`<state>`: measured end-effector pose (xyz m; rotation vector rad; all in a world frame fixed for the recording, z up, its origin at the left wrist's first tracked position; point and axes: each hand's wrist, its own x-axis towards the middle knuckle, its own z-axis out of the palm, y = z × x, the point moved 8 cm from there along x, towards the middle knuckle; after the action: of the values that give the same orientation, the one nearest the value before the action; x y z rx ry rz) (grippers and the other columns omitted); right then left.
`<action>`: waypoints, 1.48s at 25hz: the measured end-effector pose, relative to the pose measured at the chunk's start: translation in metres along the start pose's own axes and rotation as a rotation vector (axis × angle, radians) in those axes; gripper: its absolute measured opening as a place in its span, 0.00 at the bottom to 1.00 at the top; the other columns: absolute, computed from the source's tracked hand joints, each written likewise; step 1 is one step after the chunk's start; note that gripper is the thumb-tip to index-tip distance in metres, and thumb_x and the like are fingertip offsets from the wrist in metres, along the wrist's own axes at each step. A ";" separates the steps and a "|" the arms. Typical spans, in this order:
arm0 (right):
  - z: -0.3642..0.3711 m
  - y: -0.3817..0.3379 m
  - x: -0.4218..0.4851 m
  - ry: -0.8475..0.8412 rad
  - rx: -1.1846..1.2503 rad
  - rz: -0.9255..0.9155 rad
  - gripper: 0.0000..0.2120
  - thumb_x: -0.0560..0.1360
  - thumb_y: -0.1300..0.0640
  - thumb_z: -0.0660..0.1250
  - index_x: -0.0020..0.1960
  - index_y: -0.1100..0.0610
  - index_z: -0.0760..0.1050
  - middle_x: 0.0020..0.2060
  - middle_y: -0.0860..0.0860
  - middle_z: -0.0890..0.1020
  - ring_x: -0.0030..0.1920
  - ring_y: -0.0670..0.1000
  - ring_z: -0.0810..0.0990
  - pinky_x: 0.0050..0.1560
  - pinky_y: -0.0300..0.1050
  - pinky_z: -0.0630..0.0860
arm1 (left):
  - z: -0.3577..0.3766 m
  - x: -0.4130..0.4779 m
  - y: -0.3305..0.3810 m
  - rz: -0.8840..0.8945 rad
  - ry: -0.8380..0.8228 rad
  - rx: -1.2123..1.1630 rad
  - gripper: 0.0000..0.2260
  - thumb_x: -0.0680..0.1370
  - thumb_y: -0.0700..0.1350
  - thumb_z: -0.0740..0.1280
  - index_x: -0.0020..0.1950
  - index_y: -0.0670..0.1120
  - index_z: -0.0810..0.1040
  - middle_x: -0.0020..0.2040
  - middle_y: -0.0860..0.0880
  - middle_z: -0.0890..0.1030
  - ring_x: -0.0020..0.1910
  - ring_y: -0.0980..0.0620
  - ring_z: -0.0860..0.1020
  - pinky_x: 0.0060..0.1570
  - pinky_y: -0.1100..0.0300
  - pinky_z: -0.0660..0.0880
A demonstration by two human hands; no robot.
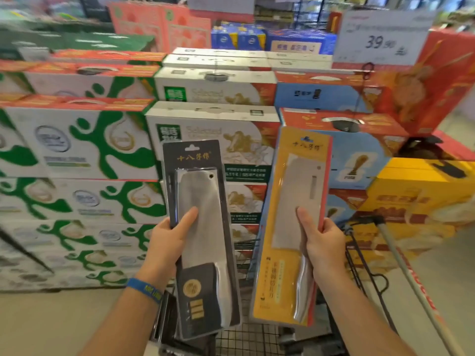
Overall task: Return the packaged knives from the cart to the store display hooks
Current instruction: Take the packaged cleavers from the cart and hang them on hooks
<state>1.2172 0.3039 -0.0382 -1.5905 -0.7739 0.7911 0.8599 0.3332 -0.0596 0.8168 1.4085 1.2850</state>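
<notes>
Holding a packaged cleaver in each hand, the person stands over the shopping cart, so the task looks to be in its early or middle part: two knives are out of the cart, but neither hangs on a hook yet. No display hooks appear in this view. Ahead are only stacked milk gift cartons and a price sign, so the knife display probably has to be reached first. Whether more knives lie in the cart cannot be told, since the packs and arms cover most of the basket. The left hand grips the black-carded cleaver pack at its left edge, about halfway up, with the thumb laid across the clear blister over the blade and the fingers behind the card. The right hand grips the yellow-carded cleaver pack at its right edge, thumb on the front over the blade and fingers curled round the back. Both packs stand nearly upright with their hang holes at the top and handles down, side by side but apart, just above the cart.
</notes>
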 end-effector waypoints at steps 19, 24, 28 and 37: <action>-0.346 0.063 -0.149 0.724 -0.093 0.114 0.20 0.68 0.32 0.75 0.45 0.48 0.80 0.37 0.39 0.86 0.37 0.40 0.85 0.36 0.40 0.80 | 0.303 -0.167 -0.060 0.065 -0.861 0.006 0.22 0.78 0.54 0.66 0.71 0.49 0.71 0.65 0.44 0.79 0.62 0.43 0.79 0.57 0.46 0.79; -0.495 0.074 -0.224 0.922 -0.101 0.086 0.21 0.68 0.33 0.75 0.44 0.50 0.81 0.37 0.38 0.85 0.36 0.41 0.84 0.30 0.32 0.77 | 0.409 -0.308 -0.083 0.166 -1.062 0.108 0.22 0.77 0.59 0.69 0.68 0.53 0.74 0.64 0.52 0.80 0.64 0.52 0.77 0.63 0.47 0.75; -0.601 0.095 -0.295 1.083 -0.073 0.109 0.18 0.70 0.37 0.76 0.43 0.52 0.80 0.34 0.40 0.85 0.33 0.38 0.81 0.28 0.29 0.72 | 0.477 -0.427 -0.109 0.209 -1.188 0.138 0.07 0.79 0.48 0.69 0.57 0.56 0.77 0.47 0.65 0.84 0.47 0.62 0.83 0.43 0.62 0.81; -0.727 0.153 -0.446 1.458 0.104 0.187 0.22 0.68 0.32 0.74 0.40 0.51 0.79 0.29 0.48 0.82 0.29 0.46 0.80 0.33 0.46 0.73 | 0.573 -0.656 -0.143 0.186 -1.572 0.287 0.13 0.67 0.64 0.74 0.46 0.60 0.80 0.43 0.49 0.84 0.45 0.43 0.83 0.48 0.35 0.79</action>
<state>1.5806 -0.4823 -0.0567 -1.6545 0.4703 -0.3114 1.5949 -0.1517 0.0040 1.6289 0.1973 0.2220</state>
